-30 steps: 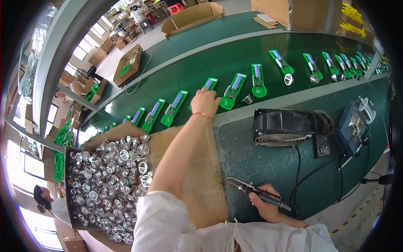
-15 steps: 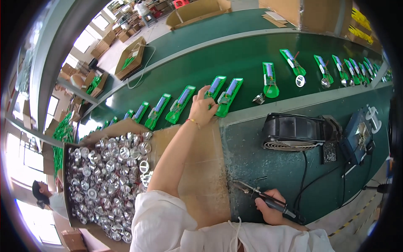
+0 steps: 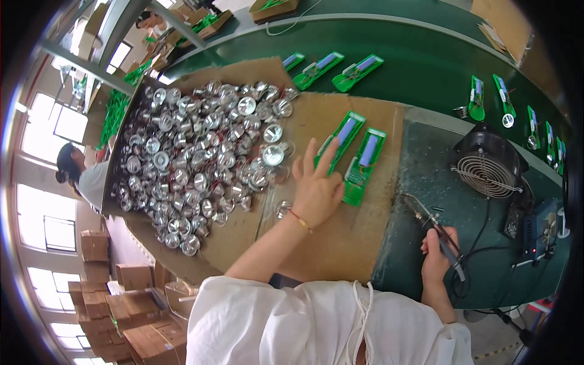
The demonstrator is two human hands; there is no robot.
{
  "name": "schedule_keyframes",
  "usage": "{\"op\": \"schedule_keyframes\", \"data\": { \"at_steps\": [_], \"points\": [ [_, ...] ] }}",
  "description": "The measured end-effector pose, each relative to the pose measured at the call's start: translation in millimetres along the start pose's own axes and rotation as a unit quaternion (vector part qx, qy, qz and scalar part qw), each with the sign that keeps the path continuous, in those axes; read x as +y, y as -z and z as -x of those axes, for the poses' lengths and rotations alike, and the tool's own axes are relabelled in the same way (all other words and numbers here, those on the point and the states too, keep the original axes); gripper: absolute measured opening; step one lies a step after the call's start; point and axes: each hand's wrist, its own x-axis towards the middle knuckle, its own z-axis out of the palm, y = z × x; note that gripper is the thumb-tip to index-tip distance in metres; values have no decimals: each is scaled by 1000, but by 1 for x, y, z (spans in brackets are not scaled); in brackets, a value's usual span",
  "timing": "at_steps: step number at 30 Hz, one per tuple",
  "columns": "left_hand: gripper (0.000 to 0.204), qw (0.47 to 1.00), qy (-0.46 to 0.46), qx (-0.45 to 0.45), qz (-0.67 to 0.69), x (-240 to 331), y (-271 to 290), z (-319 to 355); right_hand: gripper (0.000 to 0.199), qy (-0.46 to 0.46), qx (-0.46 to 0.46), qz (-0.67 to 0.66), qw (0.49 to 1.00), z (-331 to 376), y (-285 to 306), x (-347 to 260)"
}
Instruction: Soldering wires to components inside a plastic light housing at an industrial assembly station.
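My left hand (image 3: 317, 190) is over the cardboard sheet with its fingers spread. Its fingertips reach the lower part of a green plastic housing (image 3: 344, 137) with a blue-purple cylindrical cell inside. Right beside that lies a second such green casing (image 3: 366, 163), and my thumb is close to its lower half. My right hand (image 3: 439, 248) grips a soldering iron (image 3: 451, 255) by its dark handle. The iron's metal tip points up and left, above the green bench near the edge of the cardboard. A loose silver reflector cup (image 3: 283, 209) sits beside my left wrist.
A cardboard box (image 3: 201, 267) full of silver reflector cups stands on the left. More green housings (image 3: 359, 72) lie along the green belt (image 3: 413, 67). On the right are a black fan (image 3: 488, 173), cables and a blue soldering station (image 3: 539, 234). Other people are at the far left.
My left hand has brought two green housings from the belt onto the cardboard, and its fingers have spread. The view has swung left and down. The soldering iron stays in my right hand.
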Motion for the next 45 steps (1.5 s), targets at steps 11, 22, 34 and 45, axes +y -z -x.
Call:
{"op": "schedule_keyframes", "data": {
  "at_steps": [11, 22, 34, 45],
  "points": [
    [37, 970, 151, 192, -2, -47, 72, 124, 16, 34, 4, -11, 999, 9, 3, 9],
    [15, 981, -106, -17, -162, -40, 37, 112, 17, 41, -26, -9, 999, 30, 2, -4],
    [10, 894, 248, -54, 370, 19, 19, 76, 19, 167, -145, 84, 972, 47, -7, -16],
    [14, 870, 272, -70, 406, 25, -9, 57, 20, 163, -140, 84, 973, 35, -31, -15]
  ]
}}
